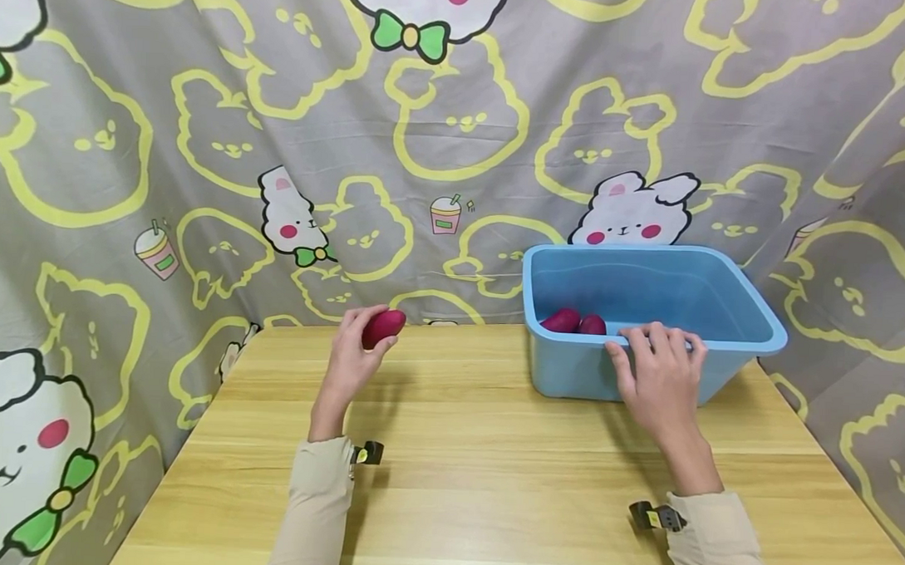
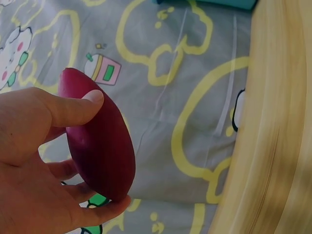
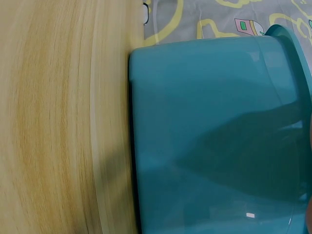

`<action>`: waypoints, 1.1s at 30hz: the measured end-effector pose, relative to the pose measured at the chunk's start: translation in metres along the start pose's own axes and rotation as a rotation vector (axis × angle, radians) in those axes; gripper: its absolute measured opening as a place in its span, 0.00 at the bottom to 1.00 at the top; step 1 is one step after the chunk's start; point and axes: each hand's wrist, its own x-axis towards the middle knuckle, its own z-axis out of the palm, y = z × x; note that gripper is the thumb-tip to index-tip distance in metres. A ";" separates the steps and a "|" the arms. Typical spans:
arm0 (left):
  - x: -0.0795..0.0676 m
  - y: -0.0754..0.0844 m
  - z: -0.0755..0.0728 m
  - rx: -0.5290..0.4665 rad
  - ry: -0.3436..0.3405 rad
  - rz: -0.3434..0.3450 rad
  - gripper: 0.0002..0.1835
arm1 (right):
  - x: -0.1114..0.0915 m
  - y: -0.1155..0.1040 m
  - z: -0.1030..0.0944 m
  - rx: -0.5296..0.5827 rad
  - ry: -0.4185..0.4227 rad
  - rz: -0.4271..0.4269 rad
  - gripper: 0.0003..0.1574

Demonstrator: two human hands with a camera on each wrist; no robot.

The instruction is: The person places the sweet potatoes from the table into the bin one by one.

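My left hand (image 1: 353, 355) holds a dark purple-red sweet potato (image 1: 383, 328) in the air above the left part of the table. In the left wrist view the sweet potato (image 2: 100, 139) is smooth and tapers at both ends, with the thumb across its near face and fingers behind and below. On the right, my right hand (image 1: 662, 377) grips the front rim of a blue plastic bin (image 1: 569, 365), fingers curled over the edge. Two similar sweet potatoes (image 1: 563, 320) show inside the bin at its left. The right wrist view shows mostly the bin's side wall (image 3: 209, 131).
The bin stands at the back right of a light wooden table (image 1: 475, 483). A grey curtain (image 1: 473, 109) with yellow outlines and cartoon rabbits hangs behind the table and along both sides. Each wrist carries a small black camera.
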 end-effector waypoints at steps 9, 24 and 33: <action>0.000 0.002 0.006 -0.009 -0.032 0.018 0.27 | -0.001 0.001 0.000 0.005 0.010 -0.001 0.35; 0.000 0.009 0.016 -0.040 -0.052 0.050 0.26 | 0.000 0.000 0.000 0.008 0.007 -0.009 0.35; -0.001 0.018 0.022 -0.068 -0.079 0.068 0.26 | 0.000 0.000 0.000 0.007 0.014 -0.010 0.35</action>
